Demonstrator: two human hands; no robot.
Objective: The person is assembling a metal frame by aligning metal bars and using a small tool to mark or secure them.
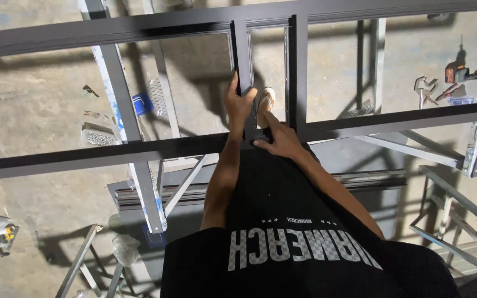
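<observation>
Left hand wrapped around short black upright of dark metal frame. Right hand laid flat, fingers spread, at upright's joint with lower rail – grip on nothing. Second upright already stands beside; fixing of joint probably unfinished – hidden. Drill lies on floor, untouched.
</observation>
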